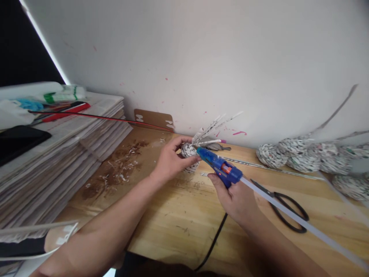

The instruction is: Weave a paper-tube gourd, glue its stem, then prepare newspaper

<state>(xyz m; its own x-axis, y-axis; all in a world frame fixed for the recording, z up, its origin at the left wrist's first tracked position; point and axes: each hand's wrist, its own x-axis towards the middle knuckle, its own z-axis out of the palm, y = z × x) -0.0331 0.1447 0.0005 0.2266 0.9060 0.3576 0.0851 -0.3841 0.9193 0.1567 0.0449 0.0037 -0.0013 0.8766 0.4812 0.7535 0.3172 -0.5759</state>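
Note:
My left hand [171,157] is closed round a small woven newspaper ball [189,150], with several paper strips [213,127] sticking up out of its top. In my right hand [238,200] is a blue hot glue gun [220,165], its nozzle close against the top of the ball. Whether the nozzle touches the paper I cannot tell. A long translucent glue stick [288,211] runs out of the gun's back end toward the lower right. The gun's black cord [215,240] hangs down across the table's front.
Black-handled scissors [290,209] lie right of my right hand. Several woven paper balls [302,156] sit along the wall at right. A thin rolled paper rod [271,167] lies on the wooden table [164,219]. At left stands a tall newspaper stack [95,134] with a red-handled tool [67,111] on top.

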